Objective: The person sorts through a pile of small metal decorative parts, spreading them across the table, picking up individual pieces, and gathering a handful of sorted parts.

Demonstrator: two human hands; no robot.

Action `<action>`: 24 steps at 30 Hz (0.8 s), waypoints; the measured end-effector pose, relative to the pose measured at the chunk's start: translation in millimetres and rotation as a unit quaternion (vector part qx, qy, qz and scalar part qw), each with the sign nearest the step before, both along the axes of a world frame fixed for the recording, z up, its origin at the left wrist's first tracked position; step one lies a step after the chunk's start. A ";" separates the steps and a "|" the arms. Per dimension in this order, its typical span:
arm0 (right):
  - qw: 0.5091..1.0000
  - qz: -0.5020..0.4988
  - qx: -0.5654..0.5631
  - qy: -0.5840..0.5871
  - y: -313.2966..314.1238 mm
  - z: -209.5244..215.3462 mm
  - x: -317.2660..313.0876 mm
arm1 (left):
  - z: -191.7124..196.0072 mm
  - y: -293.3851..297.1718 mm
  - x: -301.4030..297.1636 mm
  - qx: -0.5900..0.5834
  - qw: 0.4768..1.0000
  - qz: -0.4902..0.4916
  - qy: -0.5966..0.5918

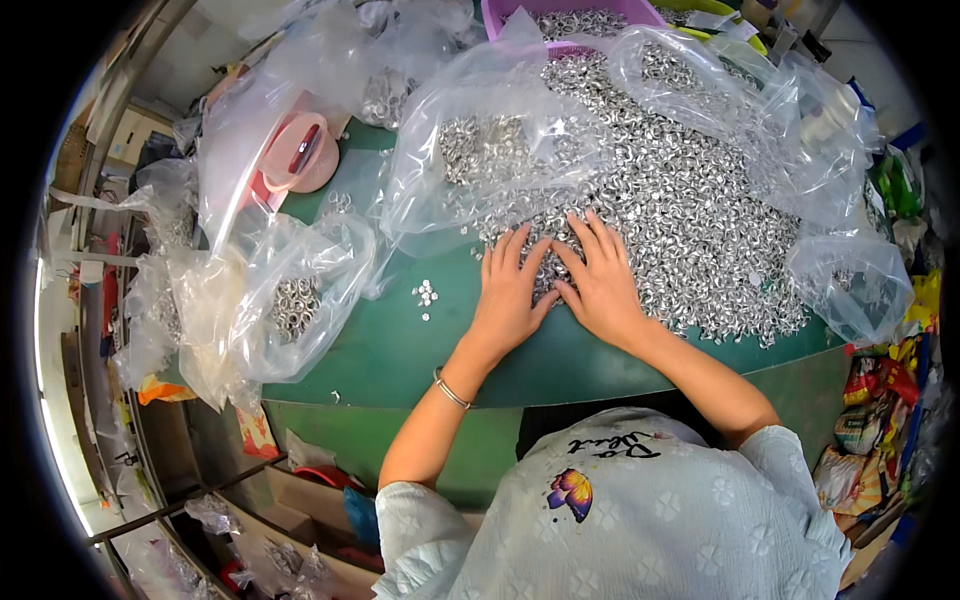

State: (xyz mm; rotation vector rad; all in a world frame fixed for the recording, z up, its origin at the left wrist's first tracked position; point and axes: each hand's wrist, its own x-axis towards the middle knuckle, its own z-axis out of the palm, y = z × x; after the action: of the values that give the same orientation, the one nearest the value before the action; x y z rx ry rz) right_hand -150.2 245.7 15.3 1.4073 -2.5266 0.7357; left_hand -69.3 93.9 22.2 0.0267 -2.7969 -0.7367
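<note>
purple basket [492,20]: cut off above | metal pieces [690,220]: details too small | beneath left hand [508,292], right hand [606,288]: hidden

You are in what looks like a small workshop, the kind where parts are sorted or packed in bulk. A great heap of small silvery metal pieces [690,210] spreads over your green surface [385,350], with more in a clear plastic bag [330,335] at the left and a purple basket [491,20] at the far side. Open shelving [165,435] crowds your left, colourful packets [862,432] pile up at your right, and green floor [470,455] shows below the surface's near edge.
</note>
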 end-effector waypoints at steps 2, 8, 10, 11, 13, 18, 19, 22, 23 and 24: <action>0.999 0.035 0.016 -0.034 4.9 4.8 9.3 | 1.7 1.2 8.1 0.029 1.000 -0.008 0.004; 0.983 0.164 0.076 -0.024 39.7 6.7 20.0 | -7.1 14.7 53.9 0.024 0.999 0.015 0.028; 0.978 0.189 0.085 -0.007 53.2 2.6 13.2 | -9.9 17.4 59.9 0.063 0.997 0.014 0.050; 0.986 0.150 0.078 0.005 60.0 1.4 12.3 | -11.6 16.9 63.0 0.078 0.995 0.024 0.061; 0.996 0.086 0.018 -0.018 55.6 9.4 12.1 | -14.1 16.2 68.0 0.107 0.990 0.043 0.081; 0.982 0.180 0.053 -0.029 18.3 13.7 23.6 | -7.6 2.8 58.9 0.256 0.945 0.164 0.119; 0.983 0.176 0.058 -0.009 16.9 4.8 21.5 | -9.3 0.3 59.9 0.331 0.918 0.183 0.120; 0.993 0.098 0.047 0.035 29.8 0.3 5.9 | 1.6 -6.6 70.1 0.535 0.814 0.207 0.091; 0.995 0.082 0.027 0.054 32.9 1.8 0.1 | 5.2 -8.3 73.0 0.527 0.818 0.214 0.085; 0.997 0.055 0.024 0.054 32.1 5.4 1.3 | 6.8 -9.8 75.0 0.518 0.822 0.221 0.081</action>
State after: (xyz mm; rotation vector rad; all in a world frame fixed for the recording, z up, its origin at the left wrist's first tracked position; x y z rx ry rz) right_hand -148.9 277.8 20.8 1.5688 -2.4162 0.6040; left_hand 5.7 84.1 29.0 0.7236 -1.7760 -1.8654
